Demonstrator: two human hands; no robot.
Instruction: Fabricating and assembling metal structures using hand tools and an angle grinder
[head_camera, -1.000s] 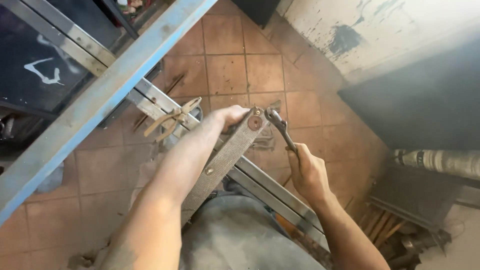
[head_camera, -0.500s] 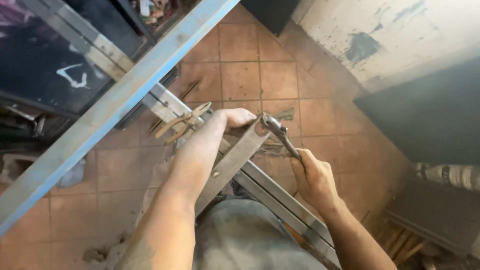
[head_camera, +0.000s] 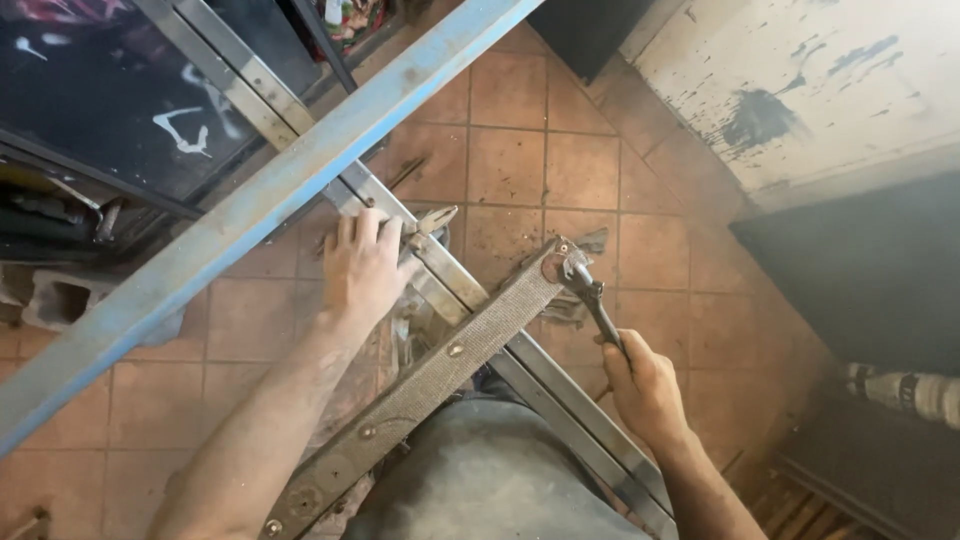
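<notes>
Steel wrench (head_camera: 592, 296) in right hand (head_camera: 642, 385)

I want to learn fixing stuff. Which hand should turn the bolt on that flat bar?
Probably the right hand: it grips the wrench set on the bar's end bolt. The left hand rests on the steel rail.

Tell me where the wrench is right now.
In the head view, right of centre: the wrench is in the right hand, its head on the flat bar's upper end.

Strap (head_camera: 440, 362): lies across rail (head_camera: 520, 355), running 7 to 1 o'clock. Wrench (head_camera: 592, 297): on strap's 1 o'clock end, right hand (head_camera: 645, 385) at its 5 o'clock. Left hand (head_camera: 362, 268): on rail, 10 o'clock of strap. Beam (head_camera: 250, 215): above rail.
</notes>
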